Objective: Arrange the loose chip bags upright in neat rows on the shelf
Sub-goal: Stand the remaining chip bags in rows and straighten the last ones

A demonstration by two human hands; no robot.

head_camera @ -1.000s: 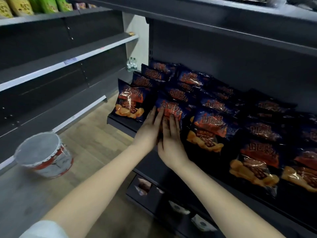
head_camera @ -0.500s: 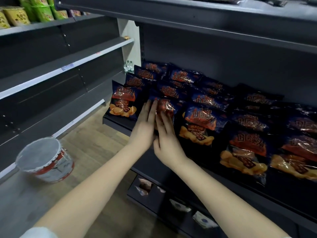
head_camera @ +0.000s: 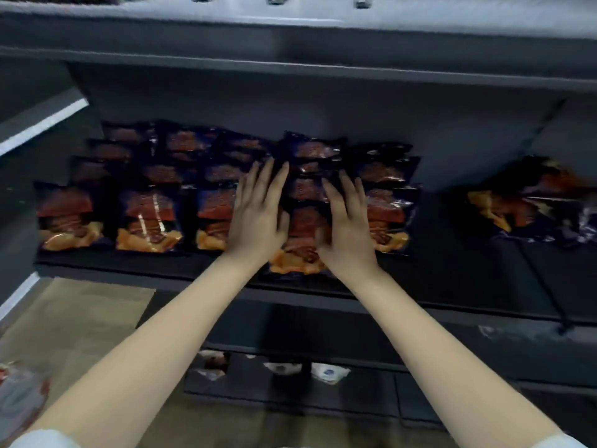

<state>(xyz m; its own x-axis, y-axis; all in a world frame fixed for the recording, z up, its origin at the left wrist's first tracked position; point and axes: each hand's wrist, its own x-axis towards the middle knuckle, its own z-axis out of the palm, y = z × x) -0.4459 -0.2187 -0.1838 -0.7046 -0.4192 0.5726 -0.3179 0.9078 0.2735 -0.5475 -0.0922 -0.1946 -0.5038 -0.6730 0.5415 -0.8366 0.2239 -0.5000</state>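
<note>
Both arms stretched forward; left hand point(head_camera: 258, 215) and right hand point(head_camera: 347, 223) flat, palms down, fingers extended, slightly apart.

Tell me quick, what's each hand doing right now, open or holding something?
Left hand: open, fingers spread flat on the left side of a row of chip bags.
Right hand: open, flat on the right side of the same row; no grip on anything.

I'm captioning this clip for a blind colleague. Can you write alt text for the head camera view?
Two bare hands, left hand and right hand, press flat on either side of a column of chip bags standing in rows on a dark shelf. More matching bags fill the rows to the left, and a loose pile of bags lies apart at the right.
</note>
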